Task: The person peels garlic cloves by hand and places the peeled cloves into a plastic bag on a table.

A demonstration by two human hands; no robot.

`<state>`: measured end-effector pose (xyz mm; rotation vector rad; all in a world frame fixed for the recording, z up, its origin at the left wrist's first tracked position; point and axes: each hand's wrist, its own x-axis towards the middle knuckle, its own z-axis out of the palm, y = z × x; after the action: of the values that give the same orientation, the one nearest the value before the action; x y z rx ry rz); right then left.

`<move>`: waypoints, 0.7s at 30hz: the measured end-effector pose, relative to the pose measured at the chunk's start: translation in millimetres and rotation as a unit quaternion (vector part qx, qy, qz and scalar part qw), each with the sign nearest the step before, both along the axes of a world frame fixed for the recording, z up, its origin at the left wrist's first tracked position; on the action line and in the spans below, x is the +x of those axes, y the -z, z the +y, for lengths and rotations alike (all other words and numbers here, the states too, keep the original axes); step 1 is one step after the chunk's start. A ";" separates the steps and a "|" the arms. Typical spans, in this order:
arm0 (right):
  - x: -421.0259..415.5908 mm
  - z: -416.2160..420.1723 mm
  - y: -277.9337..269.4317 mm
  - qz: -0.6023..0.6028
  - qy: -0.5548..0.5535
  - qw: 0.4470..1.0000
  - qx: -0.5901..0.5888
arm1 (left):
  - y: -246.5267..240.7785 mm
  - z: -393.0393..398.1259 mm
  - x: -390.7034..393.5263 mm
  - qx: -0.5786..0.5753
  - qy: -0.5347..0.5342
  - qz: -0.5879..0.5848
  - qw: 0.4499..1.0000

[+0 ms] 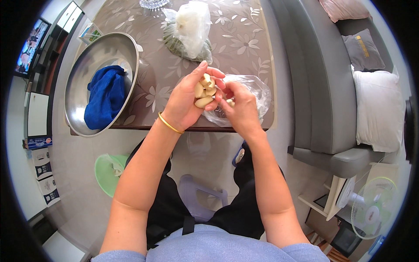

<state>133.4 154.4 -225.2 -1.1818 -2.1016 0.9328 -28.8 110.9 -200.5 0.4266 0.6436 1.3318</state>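
Note:
Several peeled garlic cloves (pixel 205 90) rest in the cupped palm of my left hand (pixel 188 95), its fingers curled around them. A gold-coloured bangle (pixel 168 123) circles the left wrist. My right hand (pixel 243 106) is beside it, fingers bent and thumb tip close to the left fingertips. A pale piece (pixel 231 102), apparently garlic, shows in the gap of the right fingers; whether they grip it or it lies beneath them is unclear. Under and behind the right hand spreads a clear plastic bag (pixel 260 93) on the table, its contents largely hidden.
A steel basin (pixel 131 52) with a blue cloth (pixel 106 95) stands on the table's left side. Farther back sits a knotted plastic bag of greens (pixel 188 36) on the floral table cover (pixel 242 42). Below are a green bin (pixel 106 177) and a plastic stool (pixel 196 203). A grey sofa (pixel 314 82) flanks the right.

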 end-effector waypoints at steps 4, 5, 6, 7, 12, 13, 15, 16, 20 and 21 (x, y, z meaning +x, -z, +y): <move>22.4 14.1 -12.8 0.155 0.022 0.962 -0.223 | -0.7 0.2 3.7 -0.008 0.015 0.077 0.997; 25.3 18.0 -14.1 0.206 0.023 0.946 -0.250 | 1.0 0.3 5.6 -0.004 0.021 0.112 0.993; 28.1 20.1 -14.7 0.251 0.019 0.929 -0.272 | 1.6 0.0 8.1 -0.014 0.027 0.135 0.990; 31.0 21.8 -15.3 0.295 0.016 0.909 -0.293 | 1.9 -0.4 12.2 -0.024 0.033 0.157 0.987; 35.7 18.4 -25.9 0.308 -0.025 0.904 -0.295 | -2.6 -1.0 29.2 -0.030 0.042 0.149 0.987; 36.7 18.8 -22.3 0.302 -0.034 0.908 -0.287 | -2.6 -0.1 30.7 -0.027 0.043 0.148 0.988; 37.7 17.2 -24.8 0.305 -0.043 0.907 -0.286 | -1.8 1.3 30.7 -0.021 0.045 0.145 0.988; 38.4 17.0 -25.8 0.306 -0.049 0.907 -0.286 | 0.4 2.3 30.3 -0.019 0.043 0.144 0.988; 41.2 18.3 -25.0 0.372 -0.036 0.858 -0.352 | 7.3 5.4 30.4 -0.027 0.032 0.123 0.992; 41.2 18.1 -25.0 0.368 -0.030 0.863 -0.344 | 7.8 5.3 30.9 -0.032 0.027 0.113 0.993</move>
<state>174.6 172.6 -200.2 -0.8305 -1.2043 1.9005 2.1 116.1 -208.3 0.5439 0.8546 1.2170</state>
